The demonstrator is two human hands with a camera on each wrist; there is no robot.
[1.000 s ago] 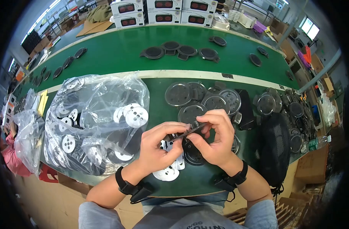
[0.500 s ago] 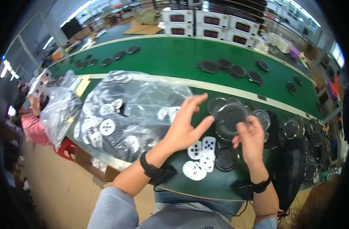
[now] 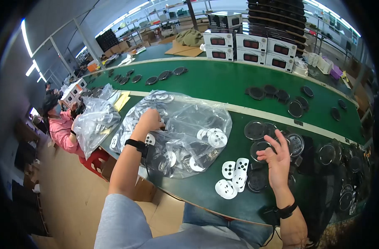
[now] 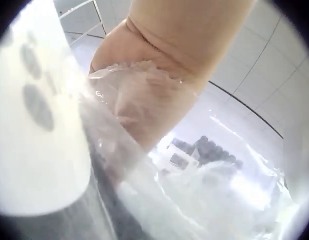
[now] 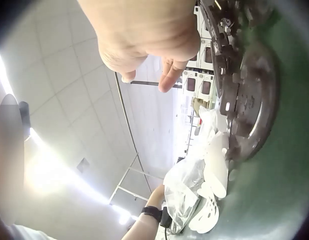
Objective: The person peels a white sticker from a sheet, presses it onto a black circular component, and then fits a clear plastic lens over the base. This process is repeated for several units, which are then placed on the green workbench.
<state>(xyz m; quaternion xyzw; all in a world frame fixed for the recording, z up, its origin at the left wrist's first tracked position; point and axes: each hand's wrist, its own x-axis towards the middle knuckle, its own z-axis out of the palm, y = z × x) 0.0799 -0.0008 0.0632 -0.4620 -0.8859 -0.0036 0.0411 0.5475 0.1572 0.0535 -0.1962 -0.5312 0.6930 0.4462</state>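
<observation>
My left hand reaches into the clear plastic bag on the left of the bench, its fingertips hidden among the contents. In the left wrist view, plastic film overlaps the hand, and a white disc with holes stands close to the camera. I cannot tell whether those fingers hold anything. My right hand hovers over the black round parts with clear rims, fingers spread and loosely bent, holding nothing. Between the bag and these parts lie several loose white perforated pieces.
Behind a pale strip runs a long green surface with more black round parts along it. White boxes are stacked beyond. A black mesh pouch lies at right. A person in pink sits at far left beside another plastic bag.
Both hands held a black part together, then separated. The left hand has moved left into the bag; the right is now empty. Another black round part lies on the far green surface.
</observation>
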